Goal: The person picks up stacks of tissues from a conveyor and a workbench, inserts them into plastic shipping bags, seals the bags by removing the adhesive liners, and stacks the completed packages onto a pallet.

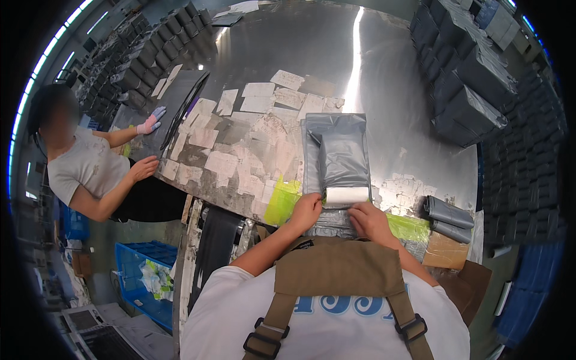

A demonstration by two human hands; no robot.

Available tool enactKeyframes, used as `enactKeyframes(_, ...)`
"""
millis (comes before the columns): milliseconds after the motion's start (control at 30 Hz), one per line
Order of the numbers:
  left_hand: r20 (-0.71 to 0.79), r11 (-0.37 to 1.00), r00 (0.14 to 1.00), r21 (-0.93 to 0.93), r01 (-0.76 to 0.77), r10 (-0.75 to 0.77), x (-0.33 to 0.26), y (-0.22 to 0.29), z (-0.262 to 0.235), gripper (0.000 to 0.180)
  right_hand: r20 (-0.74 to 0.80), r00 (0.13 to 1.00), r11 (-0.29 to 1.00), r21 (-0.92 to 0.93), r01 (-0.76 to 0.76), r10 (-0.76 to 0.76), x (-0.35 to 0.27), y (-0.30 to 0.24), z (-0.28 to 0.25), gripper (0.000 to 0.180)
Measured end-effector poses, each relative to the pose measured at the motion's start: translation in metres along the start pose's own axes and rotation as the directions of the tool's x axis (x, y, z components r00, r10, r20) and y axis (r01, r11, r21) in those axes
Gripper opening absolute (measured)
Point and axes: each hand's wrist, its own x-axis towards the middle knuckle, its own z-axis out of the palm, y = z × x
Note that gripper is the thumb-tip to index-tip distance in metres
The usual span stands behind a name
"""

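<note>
In front of me on the metal table (282, 36) lies a grey plastic bag (343, 153), its middle bulging over whatever is inside. A white strip (347, 196) crosses its near end. My left hand (307, 211) is closed, fingers bent onto the left corner of that near end. At the right corner, my right hand (371, 220) has its fingers curled and pressed together on the bag's edge. The fingertips are partly hidden. More grey plastic (330, 222) lies beneath and between my hands, close to my body.
Folded grey bags (449, 219) lie to the right, near brown cardboard (445, 251). Stacked grey packages (468, 108) line the far right. A co-worker (90, 162) stands at left beside flat dark bags (180, 111). A blue crate (141, 282) sits low at left.
</note>
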Motion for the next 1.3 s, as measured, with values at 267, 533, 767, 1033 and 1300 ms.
enactKeyframes(267,-0.087,0.995,0.992,0.047,-0.092,0.096,-0.017,0.003,-0.001,0.007,0.18,0.968,0.984,-0.081,-0.161,0.174,0.044,0.008,0.035,0.045)
enactKeyframes(533,-0.29,1.0,0.957,0.006,-0.006,0.008,-0.031,0.0,0.003,0.014,0.407,0.792,0.887,-0.285,-0.364,0.456,0.074,-0.006,0.049,0.065)
enactKeyframes(767,-0.259,0.969,0.936,-0.009,0.245,-0.239,0.004,-0.013,-0.006,0.02,0.504,0.709,0.849,-0.457,-0.266,0.493,0.078,-0.025,0.025,0.063)
enactKeyframes(1033,0.14,0.623,0.776,-0.517,0.587,-0.615,-0.029,-0.034,-0.013,0.026,0.114,0.989,0.995,0.008,0.098,-0.098,0.068,-0.041,0.041,0.014)
enactKeyframes(1300,0.237,0.303,0.637,-0.725,0.619,-0.734,-0.036,-0.006,-0.03,0.027,0.222,0.895,0.916,-0.017,0.401,-0.387,0.059,-0.044,0.068,0.012)
